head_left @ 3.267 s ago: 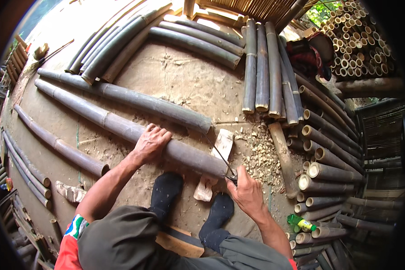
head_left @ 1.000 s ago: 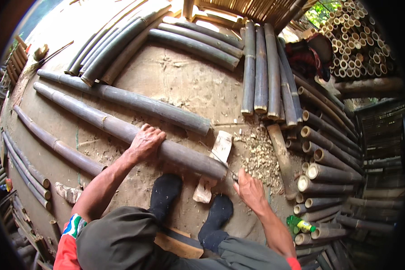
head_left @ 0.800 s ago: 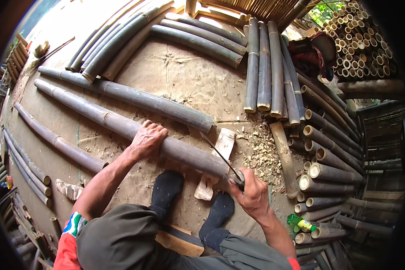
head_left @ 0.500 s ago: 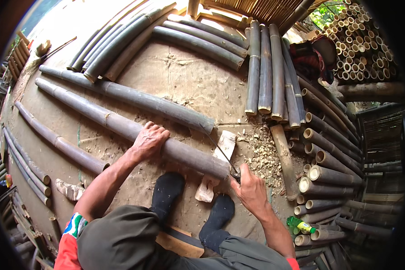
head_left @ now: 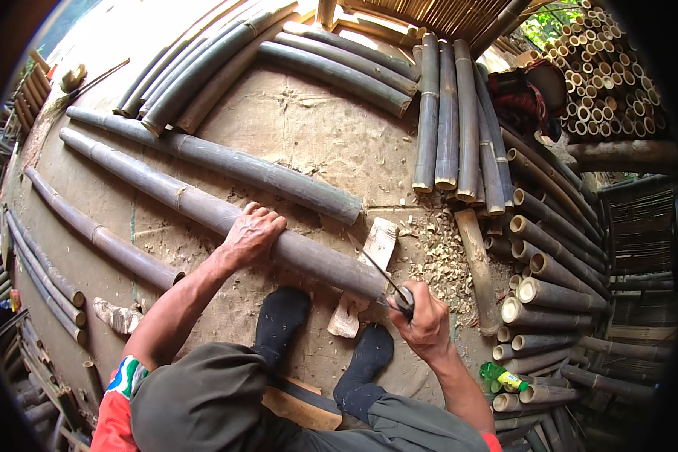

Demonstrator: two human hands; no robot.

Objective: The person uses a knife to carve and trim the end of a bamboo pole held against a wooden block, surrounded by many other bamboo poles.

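Observation:
A long dark bamboo pole (head_left: 166, 196) lies diagonally across the dirt floor, its near end resting over a pale wooden block (head_left: 369, 264). My left hand (head_left: 252, 235) presses down on the pole's middle, fingers curled over it. My right hand (head_left: 422, 324) grips the handle of a thin-bladed knife (head_left: 377, 267), whose blade points up-left over the pole's cut end. My two feet in black socks (head_left: 279, 320) sit just below the pole.
More bamboo poles (head_left: 226, 162) lie parallel and at the back. Cut bamboo lengths (head_left: 459, 128) stand stacked on the right, with shavings (head_left: 444, 256) beside them. A green bottle (head_left: 501, 377) lies at lower right. Another person (head_left: 527, 94) crouches far right.
My right hand has raised and lowered the knife repeatedly at the pole's end; the blade now stands lifted over it. My left hand has stayed on the pole.

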